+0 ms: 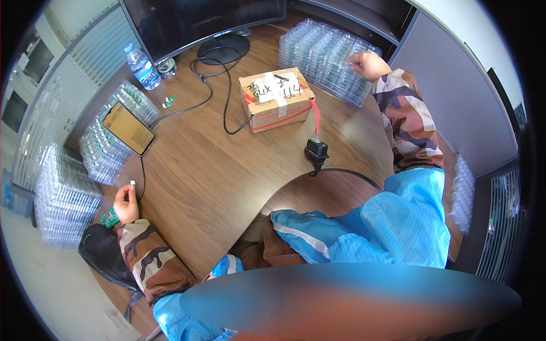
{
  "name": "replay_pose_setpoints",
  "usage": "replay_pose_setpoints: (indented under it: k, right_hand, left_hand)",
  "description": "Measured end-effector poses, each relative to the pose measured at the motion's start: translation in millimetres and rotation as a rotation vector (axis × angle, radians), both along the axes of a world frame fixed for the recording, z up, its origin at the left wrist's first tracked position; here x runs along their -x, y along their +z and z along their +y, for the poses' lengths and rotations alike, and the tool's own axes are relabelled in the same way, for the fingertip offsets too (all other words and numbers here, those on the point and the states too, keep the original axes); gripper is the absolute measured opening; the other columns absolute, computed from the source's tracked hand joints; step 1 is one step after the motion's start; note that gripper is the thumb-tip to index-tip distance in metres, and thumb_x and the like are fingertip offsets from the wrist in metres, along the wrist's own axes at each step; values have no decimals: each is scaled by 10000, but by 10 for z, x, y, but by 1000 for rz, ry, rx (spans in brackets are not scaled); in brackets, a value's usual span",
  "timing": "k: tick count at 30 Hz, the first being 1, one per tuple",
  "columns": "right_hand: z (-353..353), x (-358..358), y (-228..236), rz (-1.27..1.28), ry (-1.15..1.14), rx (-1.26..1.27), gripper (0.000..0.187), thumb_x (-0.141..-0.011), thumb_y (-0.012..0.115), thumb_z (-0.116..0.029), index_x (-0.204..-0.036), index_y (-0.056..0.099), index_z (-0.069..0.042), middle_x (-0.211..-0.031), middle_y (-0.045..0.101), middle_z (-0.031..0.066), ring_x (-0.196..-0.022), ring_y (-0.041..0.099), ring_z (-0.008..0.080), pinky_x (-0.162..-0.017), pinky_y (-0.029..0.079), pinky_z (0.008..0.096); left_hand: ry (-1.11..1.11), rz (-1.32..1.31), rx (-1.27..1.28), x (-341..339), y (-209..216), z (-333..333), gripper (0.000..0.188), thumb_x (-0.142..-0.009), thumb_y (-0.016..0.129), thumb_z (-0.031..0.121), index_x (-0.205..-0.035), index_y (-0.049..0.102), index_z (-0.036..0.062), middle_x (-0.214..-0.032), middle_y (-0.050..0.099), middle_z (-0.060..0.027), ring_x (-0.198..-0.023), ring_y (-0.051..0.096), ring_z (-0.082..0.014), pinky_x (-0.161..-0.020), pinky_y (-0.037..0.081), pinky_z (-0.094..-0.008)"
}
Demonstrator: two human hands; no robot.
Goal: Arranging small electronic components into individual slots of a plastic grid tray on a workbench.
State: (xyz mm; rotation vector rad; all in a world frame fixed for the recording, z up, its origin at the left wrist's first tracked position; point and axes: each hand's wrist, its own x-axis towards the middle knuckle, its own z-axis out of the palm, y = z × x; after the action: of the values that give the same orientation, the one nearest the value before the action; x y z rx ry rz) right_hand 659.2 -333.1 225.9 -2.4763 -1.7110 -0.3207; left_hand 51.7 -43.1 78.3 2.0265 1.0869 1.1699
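Observation:
My left hand is at the left edge of the desk, its fingertips pinching a small white connector. A black cable runs down from beneath the phone to beside this hand. Against its outer side is a green circuit board; whether the hand also grips it I cannot tell. At the far right, my right hand reaches over a row of clear plastic trays, which hold green parts. Its fingers bend together at the trays' upper edge, and what lies between them is too small to make out.
A taped cardboard box with red wires and a black plug-like part stands mid-desk. More clear trays are stacked at left. A water bottle, small green boards and a monitor stand farther back.

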Motion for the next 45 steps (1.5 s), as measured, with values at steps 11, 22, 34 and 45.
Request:
replay_pose_setpoints:
  k: [11, 22, 34, 45]
  right_hand:
    - [177, 41, 182, 4, -213, -38, 276, -779, 541, -316, -897, 622, -81, -742, 602, 128, -703, 583, 282, -627, 464, 343]
    - [825, -298, -258, 180, -648, 171, 857, -639, 280, -784, -1305, 274, -245, -1377, 166, 119, -1276, 90, 326, -1014, 114, 459]
    - [718, -855, -561, -281, -156, 481, 673, -676, 437, -16, -1275, 287, -283, -1367, 208, 93, -1234, 199, 377, -989, 254, 428]
    - [1405, 747, 459, 204, 391, -495, 268, -806, 545, -205, -1006, 558, -27, -826, 609, 108, -773, 583, 138, -695, 443, 246]
  left_hand:
    - [-29, -58, -11, -2, -35, -6, 96, -795, 573, 84, -816, 574, -9, -687, 543, 16, -611, 471, -38, -549, 383, -165]
    - [15, 81, -60, 2, 9, -32, 98, -796, 573, 91, -817, 572, -5, -707, 550, 10, -624, 466, -45, -567, 384, -174]
    - [125, 153, -117, -97, 120, -126, 141, -752, 617, 149, -774, 604, 11, -647, 570, -77, -576, 525, -122, -547, 430, -244]
    - [207, 294, -453, -156, 228, -192, 65, -698, 613, 158, -702, 620, 93, -658, 564, -71, -634, 538, -252, -573, 433, -340]
